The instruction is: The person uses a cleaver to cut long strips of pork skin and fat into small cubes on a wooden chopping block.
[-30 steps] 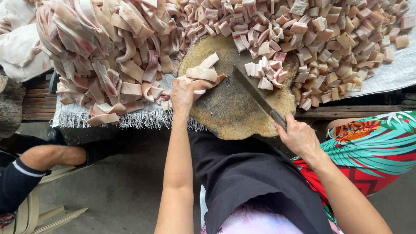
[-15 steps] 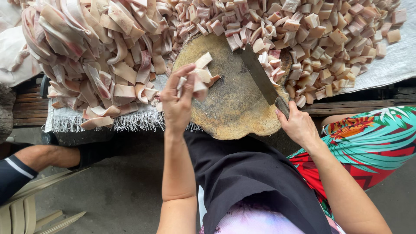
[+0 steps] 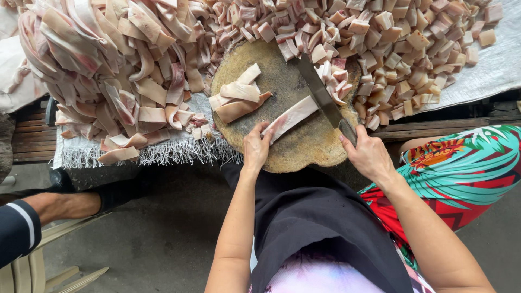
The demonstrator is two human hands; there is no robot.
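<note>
A round, worn wooden chopping block [image 3: 296,146] lies in front of me. My left hand [image 3: 256,147] presses the near end of a long pale strip of pork skin [image 3: 293,116] flat on it. My right hand [image 3: 369,157] grips the handle of a cleaver [image 3: 320,93], whose blade rests across the strip's far end. A few more strips [image 3: 237,97] lie stacked on the block's left side. Small cut pieces [image 3: 335,80] sit just right of the blade.
A big heap of uncut strips [image 3: 108,70] fills the left of the cloth-covered bench [image 3: 488,76]. Cut cubes [image 3: 401,38] pile at the right and back. Another person's leg [image 3: 59,206] and a pale plastic chair [image 3: 49,260] are at lower left.
My left hand set the stack of strips down on the block and now holds one strip flat. The cleaver swung from the block's right edge onto that strip.
</note>
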